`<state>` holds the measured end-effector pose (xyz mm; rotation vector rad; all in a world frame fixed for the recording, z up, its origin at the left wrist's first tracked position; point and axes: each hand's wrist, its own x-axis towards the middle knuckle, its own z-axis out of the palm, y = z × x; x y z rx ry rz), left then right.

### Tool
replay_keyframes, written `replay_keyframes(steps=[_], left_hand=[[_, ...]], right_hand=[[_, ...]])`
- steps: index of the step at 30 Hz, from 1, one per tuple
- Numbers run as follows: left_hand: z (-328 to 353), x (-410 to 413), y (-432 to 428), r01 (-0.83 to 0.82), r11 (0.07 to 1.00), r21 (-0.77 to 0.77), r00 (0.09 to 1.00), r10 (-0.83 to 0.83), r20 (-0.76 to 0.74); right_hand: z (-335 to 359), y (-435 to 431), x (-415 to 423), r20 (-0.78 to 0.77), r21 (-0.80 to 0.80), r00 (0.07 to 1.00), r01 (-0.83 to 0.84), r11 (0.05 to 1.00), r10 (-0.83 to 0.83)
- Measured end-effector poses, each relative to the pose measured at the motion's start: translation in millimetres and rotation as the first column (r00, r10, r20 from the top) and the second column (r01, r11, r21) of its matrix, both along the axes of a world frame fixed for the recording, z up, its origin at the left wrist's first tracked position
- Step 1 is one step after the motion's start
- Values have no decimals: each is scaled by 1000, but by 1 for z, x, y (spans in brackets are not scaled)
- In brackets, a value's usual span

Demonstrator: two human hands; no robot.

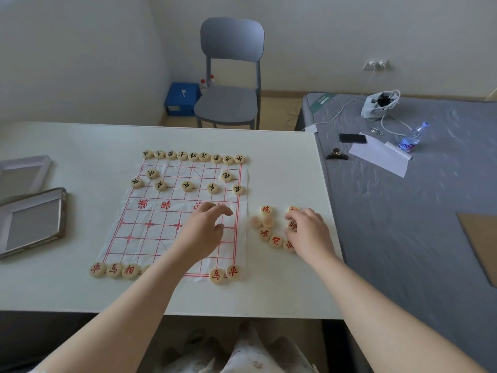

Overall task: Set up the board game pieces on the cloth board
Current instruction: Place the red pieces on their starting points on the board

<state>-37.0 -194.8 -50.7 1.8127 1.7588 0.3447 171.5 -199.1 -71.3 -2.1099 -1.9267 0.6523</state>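
White table [80, 141], grey mattress [403, 211] against its right edge, grey chair [231, 76] beyond the far side. Cloth board [150, 224] lies flat mid-table, red grid up. Two shallow metal trays [32, 219] at the table's left. Left hand [204, 232] over the board's right half, fingers loosely bent, nothing seen in them. Right hand [306, 232] on the loose red pieces [269, 230] just right of the cloth, fingertips curled down among them; whether it pinches one, cannot tell. Black-lettered pieces [193, 156] fill the far row, seven more below it. Near row: three red discs [113, 270] at left, two [224, 274] at right.
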Motion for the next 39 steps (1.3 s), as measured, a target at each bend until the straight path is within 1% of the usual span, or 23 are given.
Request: replay_keyframes(steps=[3, 5, 8, 11, 13, 15, 18, 21, 25, 29, 33, 37, 39], left_hand=[[0, -14, -3, 13, 1000, 21, 1000, -14, 27], [3, -28, -5, 24, 999, 45, 999, -25, 34], [8, -57, -11, 8, 997, 81, 999, -11, 33], [11, -90, -25, -29, 994, 104, 999, 26, 32], [9, -108, -37, -9, 995, 101, 1000, 7, 19], [6, -121, -50, 71, 994, 80, 996, -67, -53], [1, -125, -65, 220, 975, 33, 956, -208, -207], [-5, -119, -70, 295, 955, 29, 924, -277, -265], [-12, -112, -68, 343, 938, 55, 896, -310, -318], [-9, -105, -62, 330, 943, 45, 907, -303, -293], [-5, -80, -58, 320, 944, 78, 937, -304, -170], [-12, -63, -58, 376, 926, 10, 910, -368, -192], [-11, -67, -57, 369, 929, -9, 913, -364, -181]], right_hand=[[7, -4, -5, -5, 60, 999, 44, 997, -44], [12, -10, -14, -61, 99, 997, 57, 993, -51], [16, -18, -41, -136, 137, 991, 23, 990, -5], [18, -25, -74, -165, 140, 985, -35, 989, 58], [19, -30, -92, -181, 130, 981, -51, 990, 74], [18, -35, -108, -184, 121, 979, -64, 991, 86], [17, -41, -124, -190, 114, 979, -51, 992, 72], [17, -49, -129, -185, 110, 982, -27, 994, 47], [18, -58, -127, -186, 108, 983, 20, 994, 0], [18, -61, -125, -200, 95, 979, 60, 994, -40], [19, -61, -120, -204, 99, 977, 84, 992, -62], [19, -61, -114, -214, 103, 974, 101, 990, -77], [19, -61, -114, -212, 105, 975, 96, 990, -72]])
